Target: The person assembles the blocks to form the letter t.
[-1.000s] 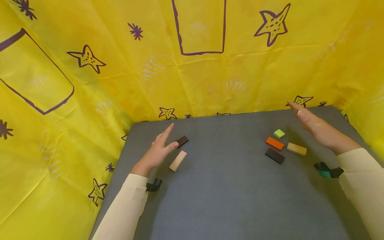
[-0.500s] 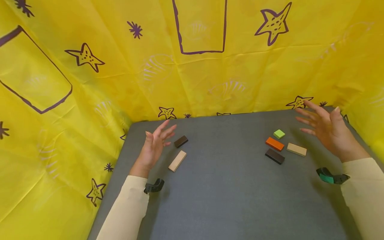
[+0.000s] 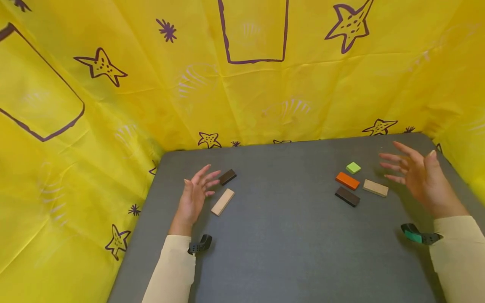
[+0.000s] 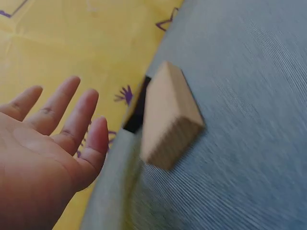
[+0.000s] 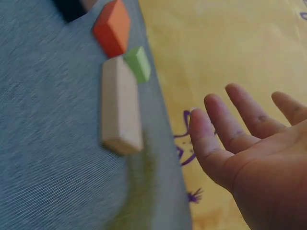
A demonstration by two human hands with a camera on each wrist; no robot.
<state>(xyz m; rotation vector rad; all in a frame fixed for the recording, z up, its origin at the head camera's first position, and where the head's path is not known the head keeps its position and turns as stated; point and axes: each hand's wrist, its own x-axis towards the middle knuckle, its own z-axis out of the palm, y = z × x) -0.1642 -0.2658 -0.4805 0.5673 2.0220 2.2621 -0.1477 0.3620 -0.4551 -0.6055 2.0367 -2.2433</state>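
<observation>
My left hand (image 3: 193, 200) holds nothing; its fingers are relaxed and spread, the palm turned inward. Beside its fingertips lies a dark brown block (image 3: 227, 177), and nearer to me a pale wooden block (image 3: 222, 202). In the left wrist view the pale block (image 4: 168, 115) partly covers the dark one (image 4: 139, 108). My right hand (image 3: 424, 181) is also bare, fingers loosely spread over the right side. To its left sit a tan block (image 3: 375, 188), an orange block (image 3: 347, 181), a small lime-green block (image 3: 353, 168) and a second dark brown block (image 3: 347, 197).
The blocks lie on a grey cloth-covered table (image 3: 284, 235). A yellow curtain (image 3: 250, 105) with starfish drawings hangs along its back and sides. Each wrist wears a dark strap, the right strap (image 3: 417, 234) with a green patch.
Both hands have rotated so that their palms face inward and up. The right hand has shifted right and a little toward me. The blocks stay where they were.
</observation>
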